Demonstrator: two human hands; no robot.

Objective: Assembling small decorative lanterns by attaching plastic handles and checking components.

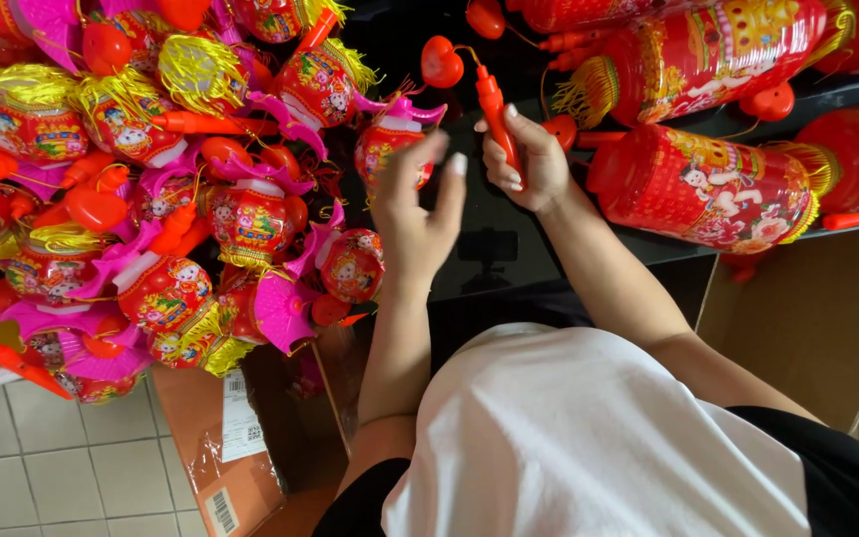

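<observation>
My right hand (529,159) grips a red plastic lantern handle stick (494,109), with a red heart-shaped piece (441,62) hanging off its far end on a thin wire. My left hand (420,214) is raised beside it with fingers spread and nothing in it, just in front of a small red and pink toy lantern (390,139). Both hands are over a dark table surface (494,249).
A big heap of small red, pink and gold lanterns (151,199) fills the left. Larger red cylindrical lanterns (718,184) lie at the right and top. An open cardboard box (807,318) stands at right, another brown carton (221,447) on the tiled floor.
</observation>
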